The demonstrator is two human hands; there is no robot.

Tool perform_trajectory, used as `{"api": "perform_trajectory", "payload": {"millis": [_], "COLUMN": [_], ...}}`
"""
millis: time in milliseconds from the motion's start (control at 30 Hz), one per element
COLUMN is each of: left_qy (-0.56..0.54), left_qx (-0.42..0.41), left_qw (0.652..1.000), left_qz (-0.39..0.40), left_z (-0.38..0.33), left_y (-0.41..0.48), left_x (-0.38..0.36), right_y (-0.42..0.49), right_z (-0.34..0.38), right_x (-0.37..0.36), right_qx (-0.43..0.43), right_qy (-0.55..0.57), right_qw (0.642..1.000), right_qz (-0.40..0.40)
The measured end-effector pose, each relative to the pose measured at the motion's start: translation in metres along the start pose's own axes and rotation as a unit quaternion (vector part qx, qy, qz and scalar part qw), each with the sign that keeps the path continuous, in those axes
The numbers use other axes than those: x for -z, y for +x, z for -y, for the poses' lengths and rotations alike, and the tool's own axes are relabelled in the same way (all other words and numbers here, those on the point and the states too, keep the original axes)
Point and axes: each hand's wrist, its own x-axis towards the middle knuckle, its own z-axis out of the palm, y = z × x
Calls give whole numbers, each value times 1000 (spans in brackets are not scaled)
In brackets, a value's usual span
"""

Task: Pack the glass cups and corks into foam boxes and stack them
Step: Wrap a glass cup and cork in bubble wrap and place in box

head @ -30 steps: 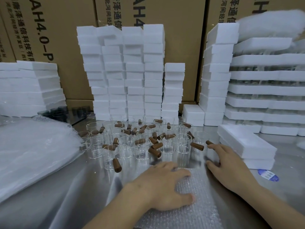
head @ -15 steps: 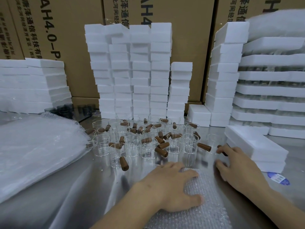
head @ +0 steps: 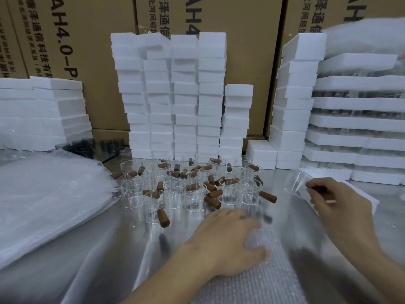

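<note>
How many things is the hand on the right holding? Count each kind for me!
glass cup: 1
cork: 1
Total: 2, both held by the right hand

On the left carton [head: 92,62] I read "AH4.0-P" printed sideways down its face, beside Chinese characters including 泽通信科技有 (the rest was cut off or too small). The middle carton [head: 241,29] showed "AH4" and 泽通信. The right carton [head: 293,14] showed "AH" and 泽通信.
</note>
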Motion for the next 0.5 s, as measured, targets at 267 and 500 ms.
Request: {"api": "perform_trajectory", "payload": {"millis": [267,500], "left_qy": [-379,-345], "left_qx": [59,-4], "left_qw": [885,848], "left_qz": [-264,-402], "left_z": [-5,-10], "left_y": [11,9], "left_x": [7,14], "right_y": [-14,-24], "right_z": [42,62], "right_x": [6,8], "right_qx": [268,313], "right_qy": [17,27], "right_qw": [962,948], "right_qz": [-53,-55]}}
